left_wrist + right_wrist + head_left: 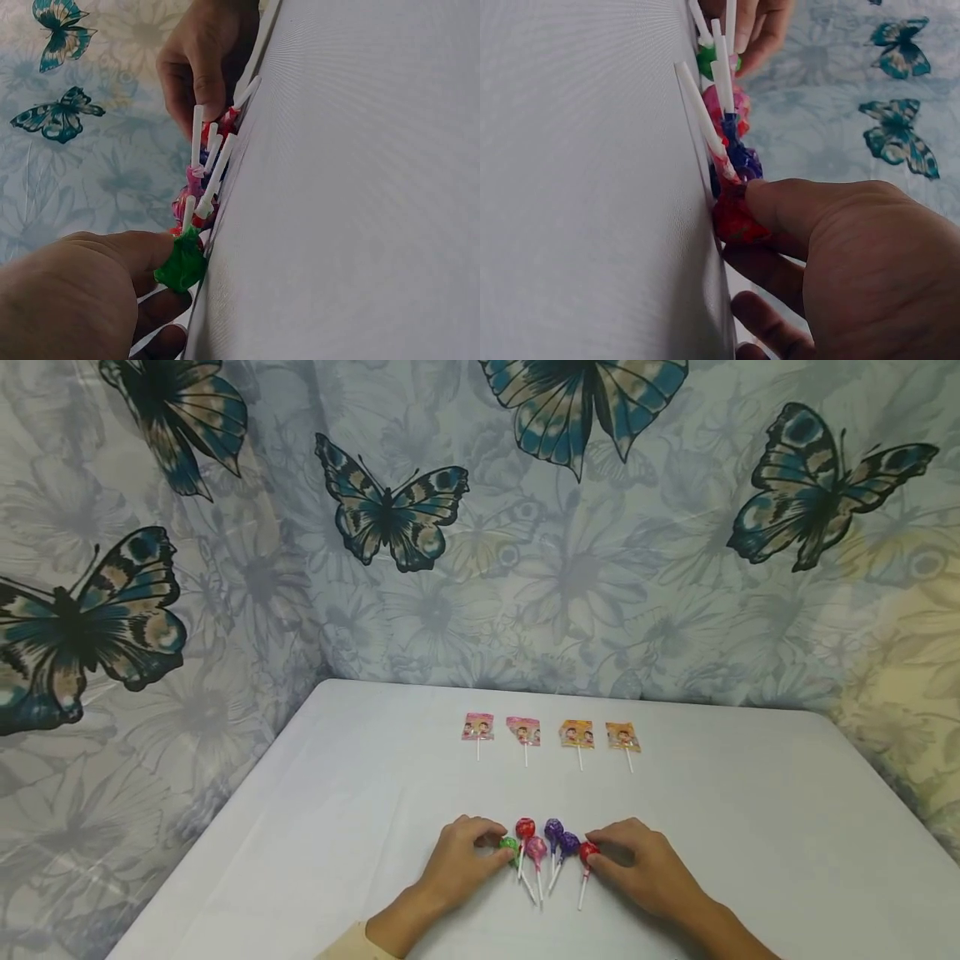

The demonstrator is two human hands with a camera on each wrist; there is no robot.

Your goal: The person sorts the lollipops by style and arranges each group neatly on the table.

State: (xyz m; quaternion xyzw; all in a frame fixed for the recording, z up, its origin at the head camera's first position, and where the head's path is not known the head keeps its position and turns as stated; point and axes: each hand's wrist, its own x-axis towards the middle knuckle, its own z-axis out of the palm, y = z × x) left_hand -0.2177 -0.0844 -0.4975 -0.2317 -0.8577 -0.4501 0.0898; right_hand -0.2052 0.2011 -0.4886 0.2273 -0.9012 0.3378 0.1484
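A small cluster of round wrapped lollipops lies on the white table, their sticks towards me. At its left end my left hand (459,865) pinches a green lollipop (509,843) between thumb and fingers, its wrapper plain in the left wrist view (181,262). My right hand (651,865) pinches a red lollipop (588,852) at the right end, seen close in the right wrist view (736,219). Between the hands lie another red lollipop (525,827), a pink lollipop (536,847) and two purple lollipops (553,830), close together.
Farther back on the white table (360,777), several flat-wrapped lollipops form a row: two in pink wrappers (477,727) on the left, two in orange wrappers (577,733) on the right. Butterfly-printed cloth (585,585) hangs behind and beside the table.
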